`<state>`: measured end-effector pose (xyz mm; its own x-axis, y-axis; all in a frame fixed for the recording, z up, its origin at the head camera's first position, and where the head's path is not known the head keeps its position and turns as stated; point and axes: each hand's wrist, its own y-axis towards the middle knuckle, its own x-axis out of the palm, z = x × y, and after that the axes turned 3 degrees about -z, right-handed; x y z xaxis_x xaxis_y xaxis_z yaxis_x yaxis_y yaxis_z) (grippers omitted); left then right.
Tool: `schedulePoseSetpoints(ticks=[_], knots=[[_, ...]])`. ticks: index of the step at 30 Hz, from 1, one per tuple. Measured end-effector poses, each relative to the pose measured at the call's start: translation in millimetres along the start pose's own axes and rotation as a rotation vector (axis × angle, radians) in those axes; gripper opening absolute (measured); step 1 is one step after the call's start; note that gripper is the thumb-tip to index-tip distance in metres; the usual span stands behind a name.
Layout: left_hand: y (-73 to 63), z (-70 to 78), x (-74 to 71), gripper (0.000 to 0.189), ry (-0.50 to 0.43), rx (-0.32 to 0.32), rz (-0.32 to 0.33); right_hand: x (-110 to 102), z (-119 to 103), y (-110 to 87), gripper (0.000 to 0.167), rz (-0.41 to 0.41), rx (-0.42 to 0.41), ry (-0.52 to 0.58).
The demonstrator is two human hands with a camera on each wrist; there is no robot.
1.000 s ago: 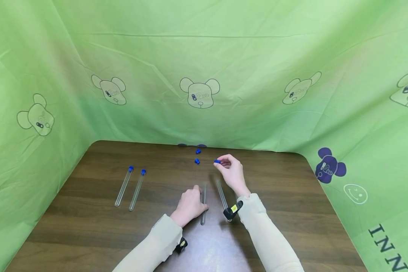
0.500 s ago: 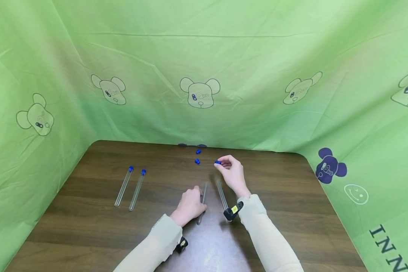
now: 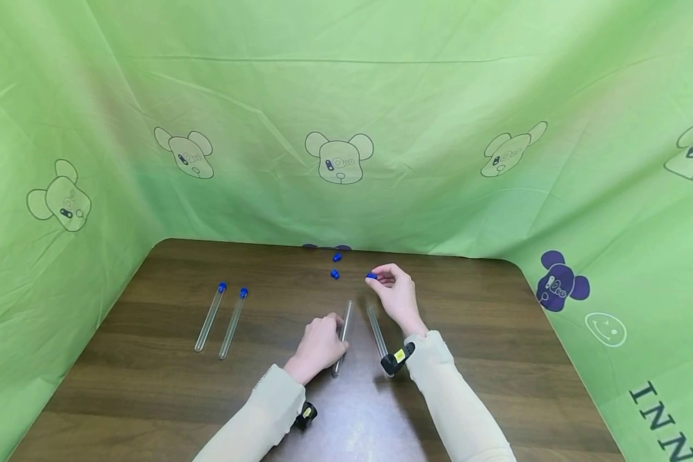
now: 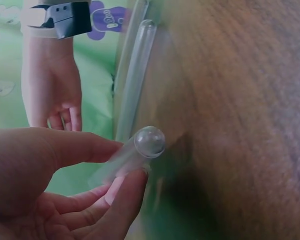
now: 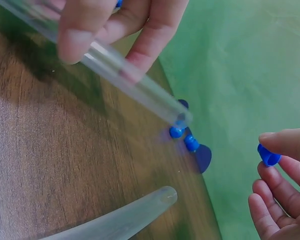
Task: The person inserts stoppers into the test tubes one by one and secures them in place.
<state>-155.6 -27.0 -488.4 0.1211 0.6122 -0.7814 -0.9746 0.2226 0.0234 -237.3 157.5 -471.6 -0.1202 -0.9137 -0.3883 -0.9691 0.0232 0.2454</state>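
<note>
Wide passage between the capped tubes and left hand. Between hands, tight: held tube and lying tube obstruct. Loose caps sit beyond; green cloth blocks behind. Room right of the right hand.

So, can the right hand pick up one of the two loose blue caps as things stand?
Probably not yet: the right hand has its fingertips pinching a blue cap. Otherwise, nothing shows between it and the loose caps.

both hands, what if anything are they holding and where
The left hand pinches a clear test tube around its middle; the right hand pinches a blue cap by its outer sides.
</note>
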Motion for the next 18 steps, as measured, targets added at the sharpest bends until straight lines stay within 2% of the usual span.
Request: schedulePoseSetpoints(ticks=[4,8,18], knots=[[0.1,0.1,-3.9,0.036,-0.009,0.019,0.013,0.1,0.7,0.2,0.022,0.001,0.012,0.003],[0.4,-0.6,-7.8,0.035,-0.037,0.017,0.005,0.4,0.7,0.3,0.022,0.001,0.027,-0.001],[-1.0,-7.3,-13.4,0.031,-0.114,0.015,0.036,0.7,-0.7,0.1,0.019,-0.001,0.026,0.008]])
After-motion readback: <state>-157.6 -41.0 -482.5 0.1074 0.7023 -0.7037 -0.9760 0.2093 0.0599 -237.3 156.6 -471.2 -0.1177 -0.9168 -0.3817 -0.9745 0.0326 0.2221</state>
